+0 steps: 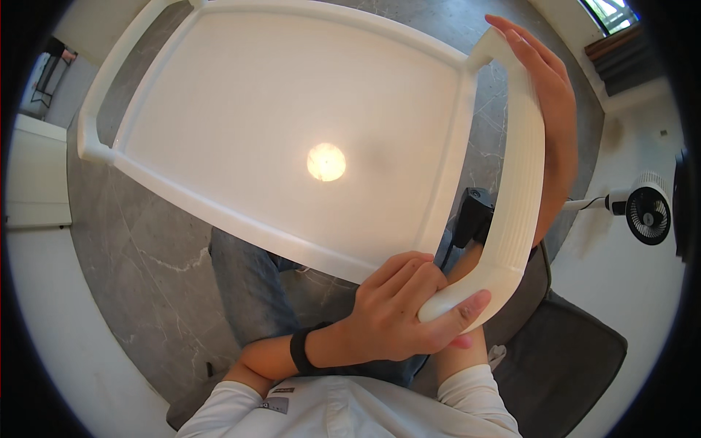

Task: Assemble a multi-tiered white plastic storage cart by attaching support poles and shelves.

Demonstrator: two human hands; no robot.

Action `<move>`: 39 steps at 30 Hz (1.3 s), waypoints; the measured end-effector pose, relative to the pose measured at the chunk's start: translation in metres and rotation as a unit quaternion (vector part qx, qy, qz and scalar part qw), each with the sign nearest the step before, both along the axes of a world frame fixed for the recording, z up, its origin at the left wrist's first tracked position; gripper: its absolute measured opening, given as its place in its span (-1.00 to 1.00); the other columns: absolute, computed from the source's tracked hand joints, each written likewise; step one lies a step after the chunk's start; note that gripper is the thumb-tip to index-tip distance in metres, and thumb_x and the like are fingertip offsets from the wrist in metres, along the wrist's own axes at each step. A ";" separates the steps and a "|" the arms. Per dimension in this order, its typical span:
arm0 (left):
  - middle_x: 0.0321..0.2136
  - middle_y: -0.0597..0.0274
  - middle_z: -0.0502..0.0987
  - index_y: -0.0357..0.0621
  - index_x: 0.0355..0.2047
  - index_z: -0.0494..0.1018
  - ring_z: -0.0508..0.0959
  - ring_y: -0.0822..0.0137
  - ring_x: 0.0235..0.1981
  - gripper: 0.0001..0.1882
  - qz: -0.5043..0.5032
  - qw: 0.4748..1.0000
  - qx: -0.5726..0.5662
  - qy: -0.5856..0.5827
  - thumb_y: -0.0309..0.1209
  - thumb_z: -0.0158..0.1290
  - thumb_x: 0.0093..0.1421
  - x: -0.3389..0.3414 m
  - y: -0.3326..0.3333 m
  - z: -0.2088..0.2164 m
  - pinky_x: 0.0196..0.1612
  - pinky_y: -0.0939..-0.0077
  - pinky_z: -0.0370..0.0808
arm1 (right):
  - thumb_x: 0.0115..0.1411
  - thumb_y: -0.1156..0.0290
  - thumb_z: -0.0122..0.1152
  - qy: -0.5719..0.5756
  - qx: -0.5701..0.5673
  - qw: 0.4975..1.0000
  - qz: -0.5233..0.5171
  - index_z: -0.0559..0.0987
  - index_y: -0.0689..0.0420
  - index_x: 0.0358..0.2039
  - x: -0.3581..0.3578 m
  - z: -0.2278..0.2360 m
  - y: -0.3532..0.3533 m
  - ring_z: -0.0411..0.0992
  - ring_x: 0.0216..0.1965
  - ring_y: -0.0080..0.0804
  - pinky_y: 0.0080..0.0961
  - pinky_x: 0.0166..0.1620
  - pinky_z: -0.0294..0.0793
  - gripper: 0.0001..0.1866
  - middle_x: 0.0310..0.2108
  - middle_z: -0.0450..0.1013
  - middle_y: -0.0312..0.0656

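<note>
A large white plastic tray (241,109) with a raised rim and a loop handle at each end is tilted in front of me. The right-hand handle (515,175) is thick and ribbed. My left hand (398,310), black band at its wrist, wraps round this handle's near end, thumb over it. My right arm passes under the handle and comes up on its outer side. There my right hand (548,80) lies against the handle's far part with fingers stretched out. A small black device (475,215) shows through the handle gap by my right forearm. The left-hand handle (87,124) is untouched.
Below the tray is a grey marble-patterned floor (139,241). My jeans-clad legs (252,285) are under its near edge. A dark chair (562,365) stands at lower right, and a white fan (648,212) is near the right wall. A white cabinet (36,175) stands at left.
</note>
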State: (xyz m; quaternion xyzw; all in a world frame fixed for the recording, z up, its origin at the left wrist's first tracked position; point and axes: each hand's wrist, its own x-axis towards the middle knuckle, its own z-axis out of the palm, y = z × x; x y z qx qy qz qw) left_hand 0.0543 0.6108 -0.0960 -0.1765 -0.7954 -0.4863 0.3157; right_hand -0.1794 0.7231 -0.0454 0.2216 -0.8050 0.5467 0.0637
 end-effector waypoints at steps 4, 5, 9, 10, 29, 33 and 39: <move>-0.58 0.20 0.44 -0.02 -0.20 0.48 0.48 0.25 -0.55 -0.51 -0.007 1.000 -0.014 0.005 0.08 -0.13 0.15 -0.001 0.001 0.001 -0.30 0.19 0.53 | 0.21 0.23 -0.02 0.059 0.001 0.998 0.036 0.55 0.07 -0.06 0.003 -0.004 0.011 0.40 -0.25 -0.61 -0.72 -0.16 0.32 -0.65 -0.18 0.50 -0.27; -0.57 0.19 0.45 -0.03 -0.20 0.47 0.49 0.24 -0.54 -0.51 -0.011 1.000 -0.017 0.000 0.08 -0.12 0.14 -0.002 0.001 0.001 -0.28 0.18 0.53 | 0.21 0.25 -0.03 -0.005 -0.012 1.000 0.026 0.54 0.07 -0.05 0.004 -0.004 0.011 0.40 -0.22 -0.61 -0.73 -0.12 0.30 -0.65 -0.15 0.49 -0.27; -0.54 0.15 0.48 -0.03 -0.18 0.46 0.51 0.20 -0.51 -0.52 -0.016 0.999 -0.026 -0.013 0.07 -0.13 0.15 0.003 -0.004 0.004 -0.22 0.13 0.50 | 0.23 0.30 -0.08 0.015 -0.018 0.999 0.049 0.52 0.09 -0.03 -0.002 -0.006 0.006 0.37 -0.07 -0.54 -0.71 0.02 0.23 -0.65 -0.04 0.45 -0.25; -0.51 0.13 0.49 -0.03 -0.17 0.46 0.52 0.19 -0.50 -0.52 -0.007 1.000 -0.026 -0.011 0.06 -0.14 0.17 0.003 -0.003 0.003 -0.19 0.12 0.48 | 0.23 0.30 -0.08 0.017 -0.019 0.999 0.048 0.52 0.09 -0.03 -0.002 -0.006 0.006 0.37 -0.07 -0.54 -0.71 0.02 0.23 -0.65 -0.04 0.45 -0.25; -0.13 0.19 0.48 -0.20 -0.06 0.36 0.42 0.22 -0.06 -0.46 0.080 0.986 -0.144 -0.029 -0.22 0.19 -0.04 0.008 -0.033 -0.009 0.13 0.14 0.11 | 0.22 0.20 -0.11 0.081 0.024 0.976 -0.200 0.48 0.13 -0.09 0.025 -0.010 0.015 0.48 -0.21 -0.26 -0.39 -0.08 0.39 -0.63 -0.17 0.48 -0.07; -0.16 0.32 0.49 -0.15 -0.16 0.44 0.42 0.30 -0.08 -0.54 0.132 0.980 -0.147 -0.005 -0.24 0.20 -0.08 0.021 -0.034 -0.028 0.13 0.25 0.05 | 0.26 0.04 -0.13 -0.075 -0.265 0.952 -0.137 0.31 0.20 0.02 0.125 -0.005 0.008 0.46 -0.15 -0.26 -0.42 -0.11 0.43 -0.49 -0.16 0.43 0.07; -0.21 0.38 0.49 -0.12 -0.20 0.47 0.42 0.35 -0.12 -0.53 0.134 0.984 -0.119 0.005 -0.21 0.22 -0.15 0.017 -0.029 -0.036 0.11 0.27 0.05 | 0.25 0.15 0.00 -0.125 -0.318 0.933 -0.113 0.08 0.18 0.15 0.215 0.004 -0.052 0.49 -0.27 -0.29 -0.41 -0.15 0.44 -0.41 -0.23 0.43 0.00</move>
